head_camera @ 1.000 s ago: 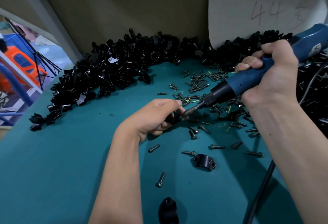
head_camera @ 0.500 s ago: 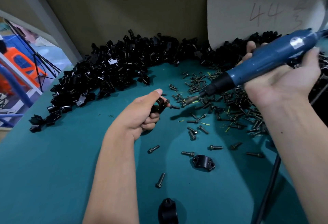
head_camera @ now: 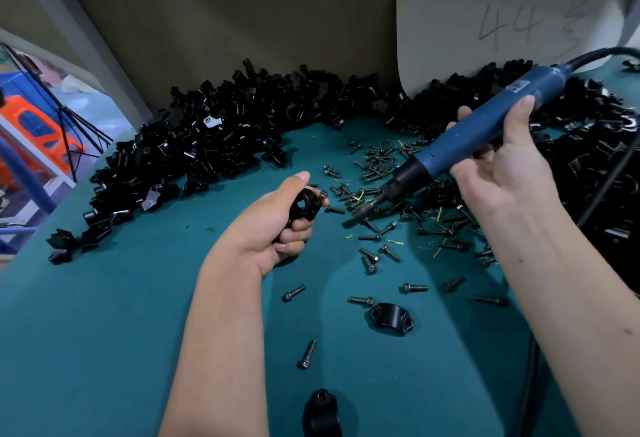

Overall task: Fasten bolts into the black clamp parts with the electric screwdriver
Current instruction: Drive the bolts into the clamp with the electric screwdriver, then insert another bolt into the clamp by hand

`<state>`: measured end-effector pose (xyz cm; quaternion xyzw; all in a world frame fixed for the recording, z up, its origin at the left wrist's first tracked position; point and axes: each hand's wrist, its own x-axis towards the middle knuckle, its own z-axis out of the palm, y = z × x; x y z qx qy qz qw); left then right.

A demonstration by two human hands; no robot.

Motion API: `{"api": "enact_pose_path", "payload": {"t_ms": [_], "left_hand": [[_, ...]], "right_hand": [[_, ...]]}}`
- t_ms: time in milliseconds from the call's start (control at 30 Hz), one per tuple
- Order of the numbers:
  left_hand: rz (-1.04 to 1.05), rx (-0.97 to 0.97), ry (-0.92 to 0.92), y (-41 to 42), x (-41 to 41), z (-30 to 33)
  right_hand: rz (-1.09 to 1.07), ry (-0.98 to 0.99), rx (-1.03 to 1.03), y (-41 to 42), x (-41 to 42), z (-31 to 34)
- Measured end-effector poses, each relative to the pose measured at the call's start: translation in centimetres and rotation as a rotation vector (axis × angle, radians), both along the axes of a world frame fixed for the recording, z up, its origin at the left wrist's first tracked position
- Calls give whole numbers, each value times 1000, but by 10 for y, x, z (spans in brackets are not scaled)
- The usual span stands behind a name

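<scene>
My left hand (head_camera: 273, 221) grips a black clamp part (head_camera: 306, 206) above the teal table, and a bolt head sticks out at the part's right end. My right hand (head_camera: 498, 162) holds the blue electric screwdriver (head_camera: 474, 133), thumb and fingers around its barrel. The bit tip (head_camera: 362, 209) points down-left over the loose bolts, a short way right of the held clamp and apart from it. Loose bolts (head_camera: 377, 173) lie scattered on the table between and below my hands.
A large heap of black clamp parts (head_camera: 207, 145) runs along the back of the teal table (head_camera: 104, 332). Single clamp parts lie near me (head_camera: 391, 314) and at the bottom edge (head_camera: 320, 409). A white board marked 44 (head_camera: 502, 20) leans at back right. The screwdriver's cable (head_camera: 530, 367) runs down the right.
The screwdriver bit has come off the clamp and my right hand has lifted and turned palm-up. My left hand has drawn the clamp left and tilted it up.
</scene>
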<state>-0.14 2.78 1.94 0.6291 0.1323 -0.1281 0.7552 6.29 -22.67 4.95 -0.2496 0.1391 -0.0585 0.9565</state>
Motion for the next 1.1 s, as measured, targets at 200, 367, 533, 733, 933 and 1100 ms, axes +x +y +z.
{"api": "enact_pose_path", "payload": {"t_ms": [200,367,533,733,933,1100], "left_hand": [[-31,9,-4,1,-1,0],[-18,10,4,0,-1,1],[-14,13,8,-6,0,1],[-29,25,12,-13,0,3],[-56,22,10,-17,-1,5],[-65,4,-6,-20,-1,7]], "right_hand": [[29,69,45,2,1,-3],[77,140,19,-1,-1,-5],[124,133,-66,-7,2,-1],[160,192,-885,-10,4,-9],[308,204,-1511,-13,-1,-16],[268,-396,-1636,12,-12,1]]}}
